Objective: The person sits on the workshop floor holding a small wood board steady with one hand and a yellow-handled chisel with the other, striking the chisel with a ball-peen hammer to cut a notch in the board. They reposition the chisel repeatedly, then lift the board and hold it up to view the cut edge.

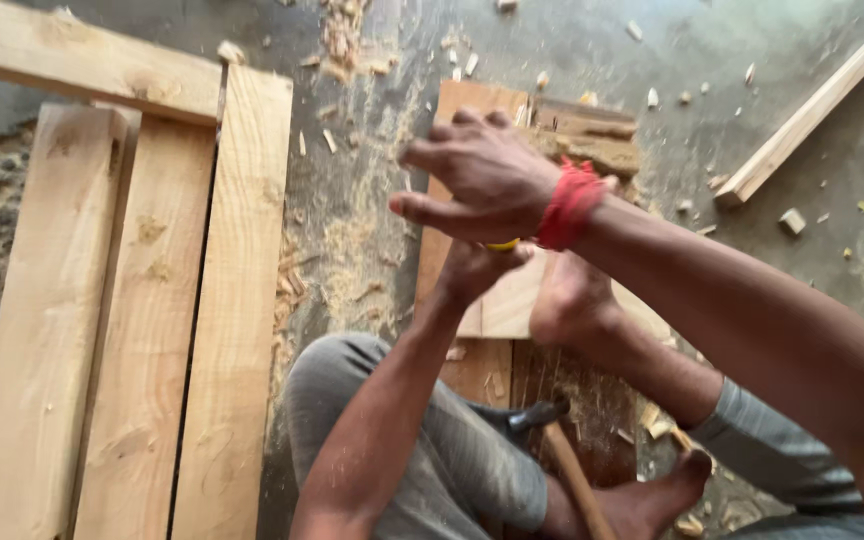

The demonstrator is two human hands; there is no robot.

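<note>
My left hand (474, 268) is closed round a yellow-handled tool (502, 245), of which only a sliver of yellow shows. Just above it my right hand (482, 180), with a red thread (567, 205) round the wrist, hovers palm-down over the tool's top, fingers loosely curled and thumb out. Both hands are over a reddish-brown wooden board (472, 110) lying on the floor. My bare foot (567, 300) presses on a pale piece lying on that board. The tool's working end is hidden by my hands.
A hammer (552, 430) with a wooden handle lies between my legs. Several pale planks (132, 300) lie side by side at the left, with one plank (82, 55) across their top. A thin wooden strip (812, 110) lies at the upper right. Sawdust and chips (352, 230) cover the grey floor.
</note>
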